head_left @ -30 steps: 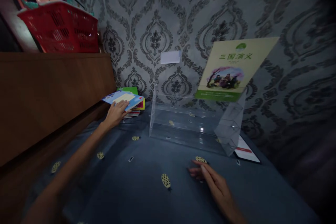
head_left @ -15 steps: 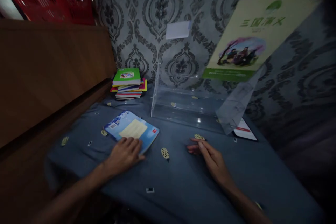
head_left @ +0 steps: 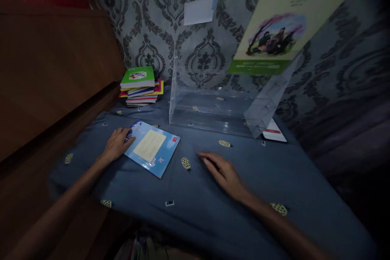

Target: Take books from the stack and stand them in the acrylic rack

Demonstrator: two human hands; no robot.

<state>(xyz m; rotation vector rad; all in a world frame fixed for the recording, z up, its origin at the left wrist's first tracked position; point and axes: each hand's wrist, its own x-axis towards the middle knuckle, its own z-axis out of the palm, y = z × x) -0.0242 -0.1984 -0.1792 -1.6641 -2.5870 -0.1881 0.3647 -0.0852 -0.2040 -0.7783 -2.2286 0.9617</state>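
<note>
A blue book with a pale yellow panel lies flat on the dark blue patterned cloth. My left hand touches its left edge, thumb and index finger apart over the corner with the barcode. Whether any fingertip reaches under the cover cannot be seen. To the right of the book, my right hand hovers low over or rests on the cloth. Its fingers are stretched out with nothing in them, the tips slightly blurred.
Behind stands a clear acrylic stand with a tall green-and-cream book leaning on its right side. A stack of books sits at the back left beside a wooden cabinet. A tablet-like device lies behind the stand's right end.
My left hand has shifted from the book's near edge to its left edge, and the book has turned slightly. My right hand has moved a little leftward. The view has tilted down.
</note>
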